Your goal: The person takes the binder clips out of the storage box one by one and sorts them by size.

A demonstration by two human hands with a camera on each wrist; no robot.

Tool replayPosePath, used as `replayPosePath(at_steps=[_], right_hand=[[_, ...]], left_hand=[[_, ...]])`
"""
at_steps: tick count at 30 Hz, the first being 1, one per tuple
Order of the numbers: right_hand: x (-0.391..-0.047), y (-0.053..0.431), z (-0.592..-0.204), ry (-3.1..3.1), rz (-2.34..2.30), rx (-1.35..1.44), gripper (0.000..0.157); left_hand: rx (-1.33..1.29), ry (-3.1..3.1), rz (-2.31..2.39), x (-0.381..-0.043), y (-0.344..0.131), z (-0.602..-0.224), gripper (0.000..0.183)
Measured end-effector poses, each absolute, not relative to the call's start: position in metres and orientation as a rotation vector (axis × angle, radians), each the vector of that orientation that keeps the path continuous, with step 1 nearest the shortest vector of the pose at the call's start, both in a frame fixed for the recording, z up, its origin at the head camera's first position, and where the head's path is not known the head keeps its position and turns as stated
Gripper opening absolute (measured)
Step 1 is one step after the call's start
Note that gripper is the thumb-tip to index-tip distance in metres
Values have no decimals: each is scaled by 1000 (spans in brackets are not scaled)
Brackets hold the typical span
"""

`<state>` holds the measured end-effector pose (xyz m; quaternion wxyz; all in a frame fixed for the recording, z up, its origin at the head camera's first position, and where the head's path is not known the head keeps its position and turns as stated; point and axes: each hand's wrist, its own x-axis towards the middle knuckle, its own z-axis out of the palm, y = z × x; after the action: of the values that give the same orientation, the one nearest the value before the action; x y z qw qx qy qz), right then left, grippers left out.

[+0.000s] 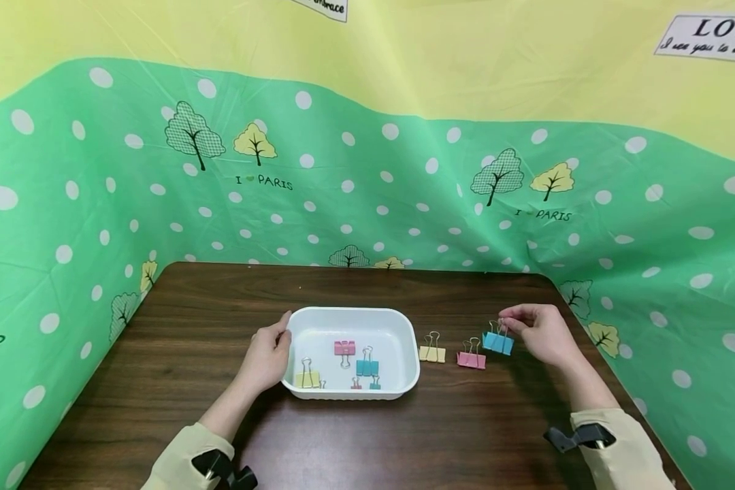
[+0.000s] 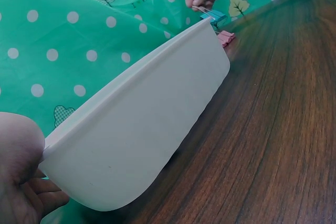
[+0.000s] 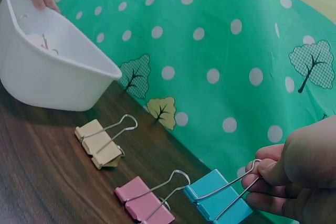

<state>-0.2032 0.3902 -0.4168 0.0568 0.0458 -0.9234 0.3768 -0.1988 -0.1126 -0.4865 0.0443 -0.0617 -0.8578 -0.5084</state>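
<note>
My right hand (image 1: 542,333) pinches a wire handle of a blue binder clip (image 3: 219,195) between thumb and fingers. Just left of it on the table lie a pink binder clip (image 1: 471,359) and a pale yellow binder clip (image 1: 432,352). A white plastic tray (image 1: 352,314) stands in the middle, and my left hand (image 1: 268,354) grips its left end, thumb on the rim, fingers at the outer wall. Inside the tray are a pink clip (image 1: 344,348), a blue clip (image 1: 367,368), a yellow clip (image 1: 308,380) and several small ones along the near side.
All of this is on a dark brown wooden table (image 1: 343,442). A green and yellow curtain (image 1: 355,170) with dots and printed trees hangs behind the table and along its sides. Both forearms come in from the near edge, with black straps on the sleeves.
</note>
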Motion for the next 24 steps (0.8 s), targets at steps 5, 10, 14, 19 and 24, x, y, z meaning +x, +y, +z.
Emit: replayPosePath(at_steps=[5, 10, 14, 19, 24], right_hand=[[-202, 395, -424, -2817, 1145, 135, 15], [-201, 399, -431, -2837, 1148, 156, 15], [-200, 402, -435, -2847, 1161, 154, 14], [-199, 405, -439, -2855, 1166, 144, 13], [-196, 408, -442, -2880, 1162, 121, 14]], left_hand=[[-188, -2629, -1564, -199, -112, -486, 46], [-191, -2626, -1566, -199, -112, -486, 46], [-190, -2625, -1565, -199, -112, -486, 46], [-188, -2621, -1556, -199, -112, -486, 46], [-187, -2625, -1550, -198, -112, -486, 46]])
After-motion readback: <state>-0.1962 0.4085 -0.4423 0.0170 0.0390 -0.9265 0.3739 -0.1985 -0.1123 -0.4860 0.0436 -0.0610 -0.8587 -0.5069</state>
